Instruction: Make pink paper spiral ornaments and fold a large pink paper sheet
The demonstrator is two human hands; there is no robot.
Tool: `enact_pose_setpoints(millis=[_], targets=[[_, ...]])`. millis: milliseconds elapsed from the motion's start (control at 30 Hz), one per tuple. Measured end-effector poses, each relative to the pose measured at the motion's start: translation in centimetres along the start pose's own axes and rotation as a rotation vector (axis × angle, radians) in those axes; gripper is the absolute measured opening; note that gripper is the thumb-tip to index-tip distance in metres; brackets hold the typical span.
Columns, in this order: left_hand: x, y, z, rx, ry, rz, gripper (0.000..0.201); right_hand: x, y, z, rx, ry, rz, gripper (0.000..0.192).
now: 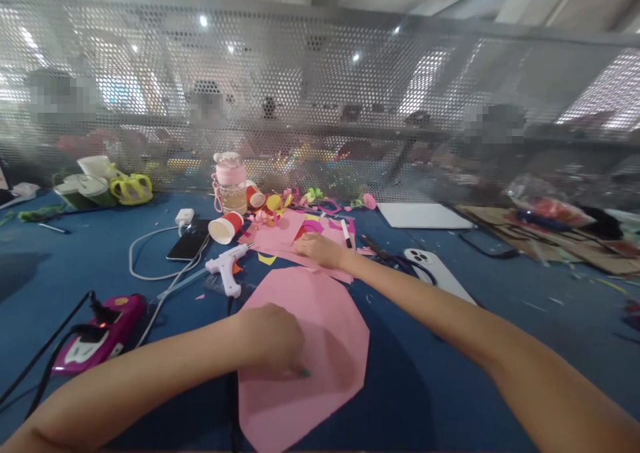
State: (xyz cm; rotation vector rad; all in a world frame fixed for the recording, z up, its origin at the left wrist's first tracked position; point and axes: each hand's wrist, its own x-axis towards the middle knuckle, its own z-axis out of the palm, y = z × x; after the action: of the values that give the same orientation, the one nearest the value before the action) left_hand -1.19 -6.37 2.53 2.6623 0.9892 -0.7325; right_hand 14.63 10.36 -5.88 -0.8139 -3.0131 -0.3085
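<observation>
A large pink paper (pixel 330 346) with cut, many-sided edges lies flat before me. My left hand (pixel 275 339) rests on it, fingers curled under. A small teal spot shows at one fingertip; whatever the fingers may hold is hidden. Farther forward, my right hand (pixel 320 249) is on a pile of smaller pink sheets (pixel 277 233), its bent fingers closed at their edge. A white marker (pixel 346 233) lies just right of that hand. Left of the large paper lies a white glue gun (pixel 227 267), with its cord running down beside the sheet.
A red paper cup (pixel 227 227) lies on its side near a pink-lidded bottle (pixel 230 183). Left are a black phone (pixel 189 239) and a magenta power strip (pixel 103 333) with cords. Right are scissors (pixel 395 256) and a white phone (pixel 440 276). A perforated metal screen (pixel 320 93) stands behind.
</observation>
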Motion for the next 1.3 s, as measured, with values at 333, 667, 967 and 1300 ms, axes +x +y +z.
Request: enact_pose_setpoints(millis=[333,667,967,1300], targets=[[1.1,-2.9,0.3,0.072,0.226,-0.149,0.023,-1.1,-0.4,0.2,0.016,0.084,0.162,0.026],[8.0,-9.1,1.7,0.016,0.650,-0.368,0.031,-1.7,-1.3,-0.1,0.082,0.105,0.199,0.017],[8.6,-9.5,2.6,-0.041,0.683,-0.191,0.019,-2.3,-1.3,-0.2,0.070,0.238,0.209,0.025],[7.6,-9.6,0.3,-0.038,0.783,-0.054,0.016,-4.7,-1.8,-1.0,0.007,0.428,0.345,0.033]])
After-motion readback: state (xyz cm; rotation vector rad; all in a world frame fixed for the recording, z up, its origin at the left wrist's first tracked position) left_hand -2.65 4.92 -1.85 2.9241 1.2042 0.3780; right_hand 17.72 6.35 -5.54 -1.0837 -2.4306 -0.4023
